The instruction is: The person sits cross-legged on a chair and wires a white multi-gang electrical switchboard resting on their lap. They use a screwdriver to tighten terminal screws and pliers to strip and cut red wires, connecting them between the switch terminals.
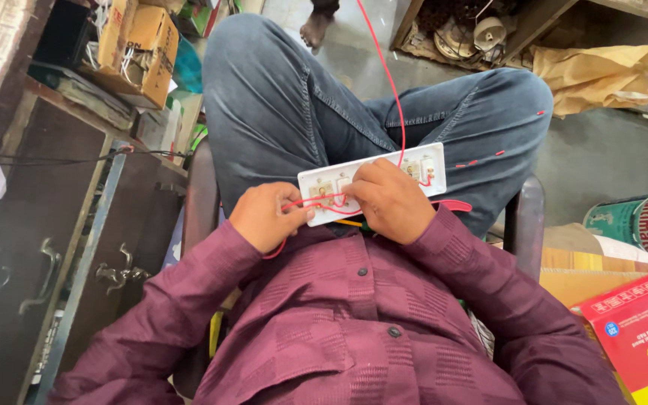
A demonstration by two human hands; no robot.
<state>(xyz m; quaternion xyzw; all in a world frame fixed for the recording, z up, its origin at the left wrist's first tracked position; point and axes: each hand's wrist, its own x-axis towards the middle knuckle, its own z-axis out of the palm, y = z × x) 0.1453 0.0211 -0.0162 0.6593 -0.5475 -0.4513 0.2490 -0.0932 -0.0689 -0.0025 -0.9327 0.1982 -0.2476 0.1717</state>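
A white switch plate (384,169) lies face down across my lap, its back showing switch modules and red wiring. My left hand (265,217) grips the plate's left end and pinches a red wire (316,201) that loops over the back. My right hand (390,199) rests on the middle of the plate, fingers pressed down on the wiring; what is under the fingertips is hidden. A long red wire (388,75) runs up from the plate across my jeans and out of view. Small red wire offcuts (481,159) lie on my right thigh.
I sit cross-legged on a chair with dark armrests (523,217). A dark metal cabinet with handles (46,262) stands at left, with cardboard boxes (140,52) above it. A red carton (639,330), a green drum (639,221) and a brown paper bag (601,75) are at right. Another person's foot (315,26) is at top.
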